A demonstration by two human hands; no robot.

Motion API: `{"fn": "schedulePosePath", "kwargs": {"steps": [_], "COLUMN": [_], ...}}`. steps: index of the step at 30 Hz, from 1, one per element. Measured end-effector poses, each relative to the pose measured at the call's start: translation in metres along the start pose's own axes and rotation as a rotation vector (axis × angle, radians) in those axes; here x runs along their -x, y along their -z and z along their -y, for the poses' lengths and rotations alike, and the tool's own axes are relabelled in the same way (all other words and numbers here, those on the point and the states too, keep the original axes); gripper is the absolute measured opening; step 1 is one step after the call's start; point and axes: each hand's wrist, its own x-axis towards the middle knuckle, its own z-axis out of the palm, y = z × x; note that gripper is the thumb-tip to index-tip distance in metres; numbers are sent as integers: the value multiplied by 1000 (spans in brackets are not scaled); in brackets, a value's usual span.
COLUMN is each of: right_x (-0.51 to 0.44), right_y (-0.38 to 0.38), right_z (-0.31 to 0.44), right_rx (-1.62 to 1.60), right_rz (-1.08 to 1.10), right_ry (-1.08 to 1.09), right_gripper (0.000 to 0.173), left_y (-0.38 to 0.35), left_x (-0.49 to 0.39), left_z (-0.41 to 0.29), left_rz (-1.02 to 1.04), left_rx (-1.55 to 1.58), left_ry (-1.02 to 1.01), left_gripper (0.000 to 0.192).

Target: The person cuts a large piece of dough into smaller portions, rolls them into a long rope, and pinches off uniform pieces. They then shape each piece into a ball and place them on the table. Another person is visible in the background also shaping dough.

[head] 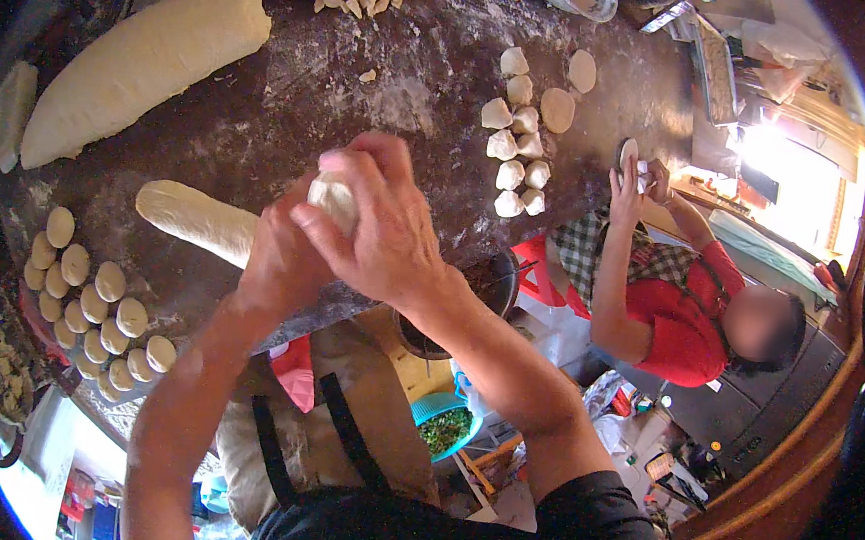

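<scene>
Cupped together above the floured table, my left hand (287, 248) and my right hand (394, 230) enclose a small lump of pale dough (330, 197). The lump shows between the right thumb and fingers; my right hand hides much of the left hand's fingers. Behind my left wrist lies a thick dough rope (195, 217), its near end covered by that hand. A much larger dough log (149, 69) rests at the far left. Rounded dough pieces (94, 303) sit in rows at the near left.
Rough-cut dough lumps (516, 146) and flattened dough discs (558, 111) lie on the dark tabletop (417, 66) at right. Another person (670, 317) there handles a dough disc (629, 152). Below the table edge stands a turquoise basin (431, 404) of chopped greens.
</scene>
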Motion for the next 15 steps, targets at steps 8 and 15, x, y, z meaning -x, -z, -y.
{"fn": "schedulePosePath", "kwargs": {"steps": [8, 15], "right_x": [1, -14], "right_y": [-5, 9], "right_z": [6, 6], "right_rx": [-132, -143], "right_rz": [71, 37], "right_ry": [52, 101], "right_gripper": [17, 17], "left_y": [-7, 0], "left_x": [26, 10], "left_z": [-16, -32], "left_rz": [-234, -84], "left_rx": [-61, -274], "left_ry": [-177, -258], "left_gripper": [97, 46]}}
